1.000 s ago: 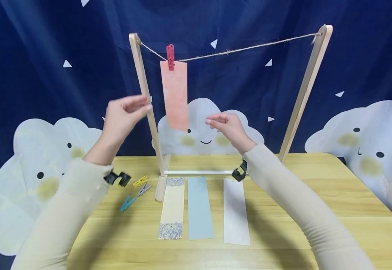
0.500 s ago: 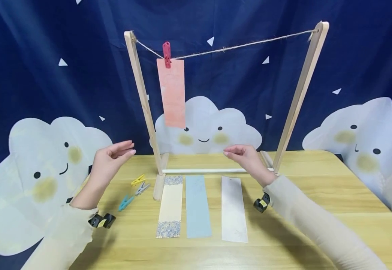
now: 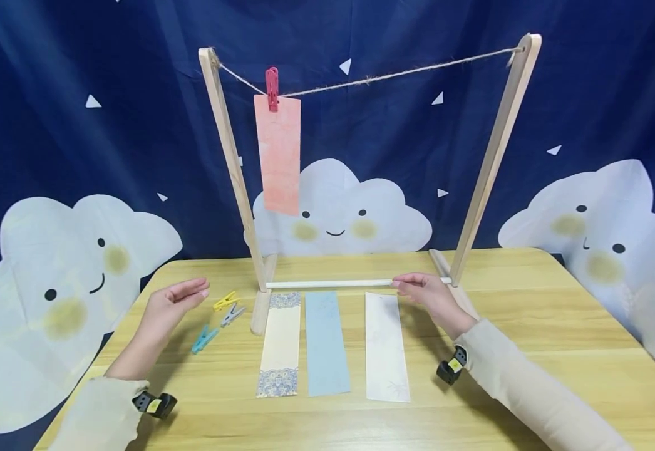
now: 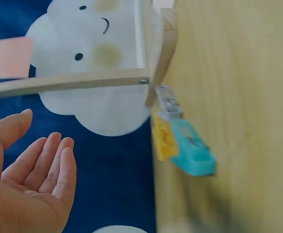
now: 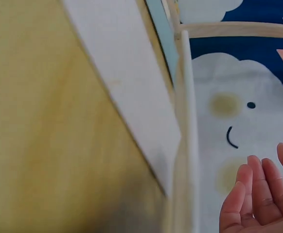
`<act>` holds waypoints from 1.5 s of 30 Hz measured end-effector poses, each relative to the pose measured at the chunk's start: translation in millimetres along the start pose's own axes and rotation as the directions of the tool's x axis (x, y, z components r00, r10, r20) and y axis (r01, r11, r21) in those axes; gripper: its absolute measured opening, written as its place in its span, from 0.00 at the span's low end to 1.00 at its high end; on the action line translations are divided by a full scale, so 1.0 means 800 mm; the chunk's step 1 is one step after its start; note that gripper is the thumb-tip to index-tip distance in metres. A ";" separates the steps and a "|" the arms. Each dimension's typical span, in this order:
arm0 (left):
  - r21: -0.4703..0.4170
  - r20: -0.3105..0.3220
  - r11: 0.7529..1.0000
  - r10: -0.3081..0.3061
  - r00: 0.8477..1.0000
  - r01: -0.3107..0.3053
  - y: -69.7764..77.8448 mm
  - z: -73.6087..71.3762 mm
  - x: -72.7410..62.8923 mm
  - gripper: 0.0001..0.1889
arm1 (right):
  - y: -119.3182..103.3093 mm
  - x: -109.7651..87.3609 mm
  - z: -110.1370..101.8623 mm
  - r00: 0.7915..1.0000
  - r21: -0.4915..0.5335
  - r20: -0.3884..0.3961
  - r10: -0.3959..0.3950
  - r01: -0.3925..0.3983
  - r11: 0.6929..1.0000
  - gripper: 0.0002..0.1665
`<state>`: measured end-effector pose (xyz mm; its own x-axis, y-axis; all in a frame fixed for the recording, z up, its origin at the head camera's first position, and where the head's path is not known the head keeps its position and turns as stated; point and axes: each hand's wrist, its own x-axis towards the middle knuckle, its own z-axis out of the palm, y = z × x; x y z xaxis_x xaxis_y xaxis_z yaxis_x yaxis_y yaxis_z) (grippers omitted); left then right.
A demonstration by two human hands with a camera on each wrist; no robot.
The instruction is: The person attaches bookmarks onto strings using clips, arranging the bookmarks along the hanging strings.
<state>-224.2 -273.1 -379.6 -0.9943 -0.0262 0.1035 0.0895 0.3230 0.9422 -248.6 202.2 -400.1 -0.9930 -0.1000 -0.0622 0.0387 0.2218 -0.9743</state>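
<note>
My left hand [image 3: 171, 305] hovers over the table's left side with fingers loosely extended and nothing in them. Just right of it lie a yellow clothespin [image 3: 226, 301], a grey clothespin [image 3: 232, 316] and a teal clothespin [image 3: 205, 339]. My right hand [image 3: 432, 299], also holding nothing, is beyond the upper right corner of the white paper strip [image 3: 386, 351], its fingertips overlapping the white crossbar [image 3: 333, 284] in the head view. A blue strip [image 3: 327, 351] and a cream patterned strip [image 3: 280, 341] lie further left. A red clothespin [image 3: 272, 88] pins a pink strip [image 3: 278, 156] to the twine.
The twine [image 3: 395, 76] runs between a left wooden post [image 3: 232, 163] and a right wooden post [image 3: 496, 160]. Wooden feet [image 3: 260, 310] stand on the table [image 3: 536, 351]. Behind hangs a dark blue curtain [image 3: 395, 31] with cloud faces.
Both hands have come down from beside the hanging pink strip and spread apart, left toward the clothespins, right toward the white strip. The pink strip stays pinned. The view has shifted slightly.
</note>
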 end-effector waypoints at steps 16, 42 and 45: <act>-0.122 0.118 0.975 -0.172 0.978 0.186 -0.047 -0.007 -0.003 0.32 | 0.035 -0.019 0.000 0.998 -0.117 -0.021 0.052 -0.054 0.992 0.19; 0.058 0.173 0.947 -0.321 0.931 0.316 -0.079 -0.011 -0.012 0.32 | 0.046 -0.042 0.004 1.000 -0.393 0.000 0.023 -0.021 0.919 0.28; 0.101 0.169 0.950 -0.308 0.936 0.295 -0.079 -0.011 -0.015 0.31 | 0.046 -0.040 0.014 1.000 -0.420 0.005 -0.001 0.003 0.908 0.29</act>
<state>-217.8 -301.6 -437.9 -0.9683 0.0358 -0.2474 -0.2137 0.3950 0.8935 -214.3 203.0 -436.4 -0.9926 -0.1046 -0.0621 -0.0145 0.6083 -0.7936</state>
